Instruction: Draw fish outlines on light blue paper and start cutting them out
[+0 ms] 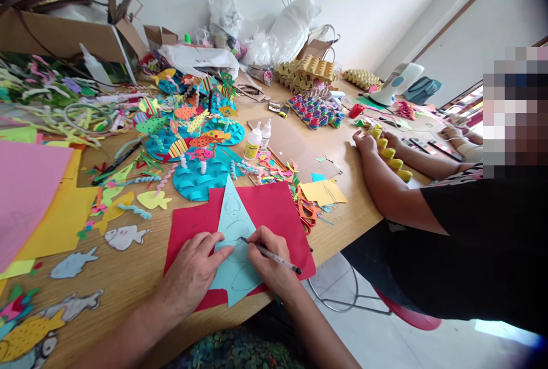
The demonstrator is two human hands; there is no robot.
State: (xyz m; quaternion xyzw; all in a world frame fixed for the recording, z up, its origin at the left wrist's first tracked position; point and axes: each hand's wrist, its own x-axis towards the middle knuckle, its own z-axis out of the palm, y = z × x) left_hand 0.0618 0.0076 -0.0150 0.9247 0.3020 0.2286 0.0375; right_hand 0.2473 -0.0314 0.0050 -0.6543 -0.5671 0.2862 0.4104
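Observation:
A light blue piece of paper (233, 226) with pencil-like fish outlines lies on a red sheet (278, 209) at the table's front edge. My left hand (194, 266) rests flat on the blue paper's left side, fingers apart, holding nothing. In my right hand (269, 255) is a slim pen (278, 259) with a black end, its tip touching the blue paper near the middle. Left of the sheet lie cut-out paper fish, among them a white one (126, 237), a yellow one (154, 200) and a pale blue one (73, 263).
Round blue stands (201, 178) bearing colourful paper fish are behind the red sheet. Two glue bottles (253, 142), orange scissors (306, 212) and paper scraps lie nearby. Pink paper (32, 192) is at left. A co-worker at right holds a yellow egg-carton strip (389, 153).

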